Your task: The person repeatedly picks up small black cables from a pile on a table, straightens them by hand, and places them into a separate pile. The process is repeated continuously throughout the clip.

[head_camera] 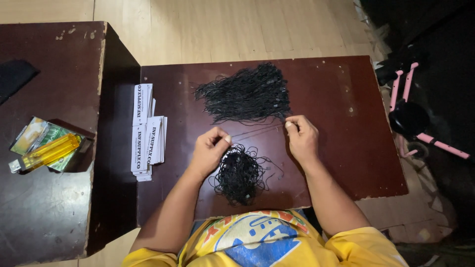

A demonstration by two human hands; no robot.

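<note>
A single thin black cord (pixel 257 130) is pinched at each end: the left hand (pixel 210 148) is closed on one end between thumb and forefinger, and the right hand (pixel 302 136) is closed on the other in the same way. Between the two grips the cord is stretched nearly straight, just above the dark brown wooden table (pixel 346 99), rising slightly toward the right hand.

Just below the hands, at 6 o'clock from the cord, a loose round tangle of black cords (pixel 240 175) lies near the table's near edge; the left hand rests just beside it. At 12 o'clock a larger fanned bundle of straight black cords (pixel 245 94) is laid out, its lower strands close to the right hand's fingertips.

For the step to be done well, the cord is best kept taut and clear of both piles, so that no stray strand is caught up. The pinches are best kept at the very ends, with tension even, lest the thin cord slip.

At 9 o'clock from the left hand a stack of white printed paper tags (pixel 147 131) lies at the table's left edge. Farther at 9 o'clock, on a second dark table (pixel 44 207), a yellow translucent plastic lighter (pixel 47 153) rests on a green packet (pixel 37 133).
</note>
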